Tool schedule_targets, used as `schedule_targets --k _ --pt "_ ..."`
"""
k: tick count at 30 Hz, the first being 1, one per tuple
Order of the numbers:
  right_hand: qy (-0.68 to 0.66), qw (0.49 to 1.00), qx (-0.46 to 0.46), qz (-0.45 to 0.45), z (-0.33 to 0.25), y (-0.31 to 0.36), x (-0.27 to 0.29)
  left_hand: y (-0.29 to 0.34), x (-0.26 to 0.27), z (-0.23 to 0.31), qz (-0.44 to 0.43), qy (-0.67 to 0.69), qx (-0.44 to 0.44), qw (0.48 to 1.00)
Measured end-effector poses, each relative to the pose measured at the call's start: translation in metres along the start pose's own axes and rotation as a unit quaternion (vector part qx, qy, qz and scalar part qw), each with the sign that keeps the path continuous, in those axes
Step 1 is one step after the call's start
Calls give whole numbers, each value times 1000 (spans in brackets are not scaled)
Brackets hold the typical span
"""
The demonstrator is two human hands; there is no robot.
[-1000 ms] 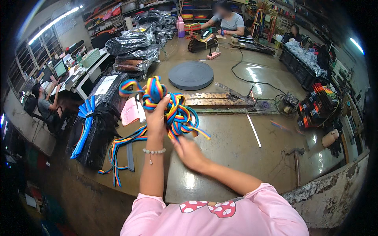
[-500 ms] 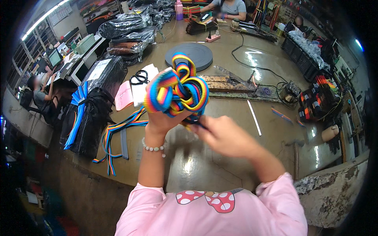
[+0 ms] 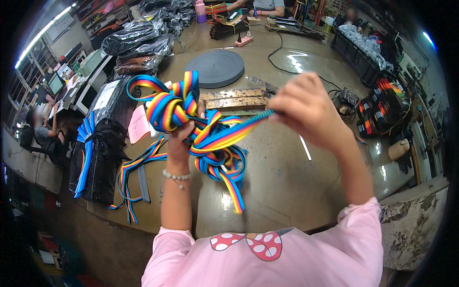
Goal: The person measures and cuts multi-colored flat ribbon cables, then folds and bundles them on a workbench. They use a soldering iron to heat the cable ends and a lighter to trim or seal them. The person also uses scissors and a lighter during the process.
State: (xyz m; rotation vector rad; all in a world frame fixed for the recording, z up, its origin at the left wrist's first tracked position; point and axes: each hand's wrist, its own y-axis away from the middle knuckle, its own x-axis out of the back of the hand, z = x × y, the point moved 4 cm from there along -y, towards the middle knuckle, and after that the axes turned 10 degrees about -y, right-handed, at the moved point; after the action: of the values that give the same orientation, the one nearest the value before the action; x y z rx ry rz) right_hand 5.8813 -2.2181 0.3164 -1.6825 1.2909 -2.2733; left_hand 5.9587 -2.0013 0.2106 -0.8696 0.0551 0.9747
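A tangled bundle of striped webbing strap (image 3: 167, 112), in blue, yellow, red and black, is held up over the table. My left hand (image 3: 180, 136) is closed around its middle, its fingers partly covered by the loops. Below that hand hang more loops and one loose end. My right hand (image 3: 302, 103), somewhat blurred, grips a length of the same strap and holds it stretched out to the right. On the table left of my left forearm lie cut pieces of striped webbing (image 3: 125, 184) beside a grey strip (image 3: 143, 184).
Beyond the bundle sit a round grey coil (image 3: 215, 68) and a worn wooden bar (image 3: 234, 99). Black plastic-wrapped packages (image 3: 138, 43) are stacked at the far left. A black crate (image 3: 361, 55) and a pile of dark straps (image 3: 382, 107) stand right. Other people work farther off.
My right hand has moved right and up, drawing a length of strap out from the bundle. My left hand has shifted slightly left, and loops now hang below it.
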Motion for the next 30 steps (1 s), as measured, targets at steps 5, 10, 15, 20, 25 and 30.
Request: schedule_targets --k 5,10,15,20,25,30 --pt "-330 932 -72 129 7 -3 -82 2 -32 -27 -66 372 73 923" --pt "-527 771 -268 237 -30 25 -141 4 -14 -32 53 203 70 975" --pt "-733 514 -363 257 -35 30 -164 27 7 -55 182 101 218 953" --pt "-338 857 -266 282 -5 28 -112 14 31 -62 -19 -139 362 921" --pt "-187 963 -114 160 -7 22 -92 12 34 -52 -103 51 282 953" --pt "-358 905 -165 160 -7 21 -91 25 29 -77 68 -103 293 948"
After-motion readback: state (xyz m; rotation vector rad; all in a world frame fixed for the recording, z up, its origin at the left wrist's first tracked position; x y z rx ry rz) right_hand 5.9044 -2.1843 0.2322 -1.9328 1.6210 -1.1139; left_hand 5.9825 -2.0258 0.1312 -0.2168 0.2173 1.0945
